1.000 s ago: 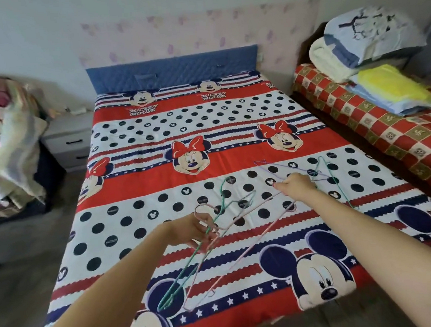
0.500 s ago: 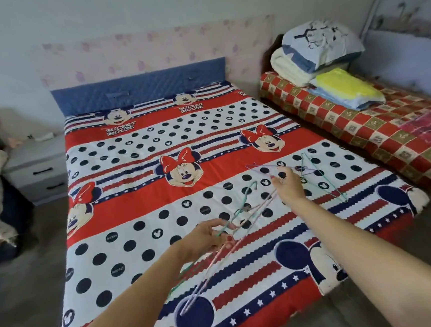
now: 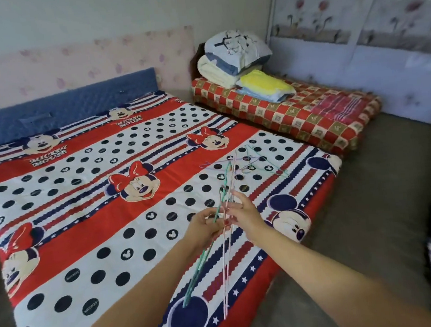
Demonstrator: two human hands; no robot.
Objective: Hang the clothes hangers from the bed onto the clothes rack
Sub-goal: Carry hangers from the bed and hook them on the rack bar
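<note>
My left hand [image 3: 206, 226] grips a bunch of thin green and pink wire hangers [image 3: 226, 253] by their hooks; their bodies hang down over the bed's near edge. My right hand [image 3: 242, 214] meets the left at the same bunch, fingers pinching the pink hanger near its hook. Several more hangers [image 3: 250, 161], purple, green and pink, lie flat on the bed [image 3: 84, 227] beyond my hands, near its right side. The bed has a red, white and blue cartoon-mouse cover. No clothes rack is in view.
A low mattress with a red checked cover [image 3: 309, 113] lies right of the bed, with folded quilts and pillows [image 3: 236, 57] stacked on it. A flowered wardrobe [image 3: 368, 19] stands behind. Grey floor [image 3: 369, 202] runs along the right; cloth items sit at the far right edge.
My right hand has drawn back from the hangers lying on the bed and joined my left at the held bunch. The view has swung to the right.
</note>
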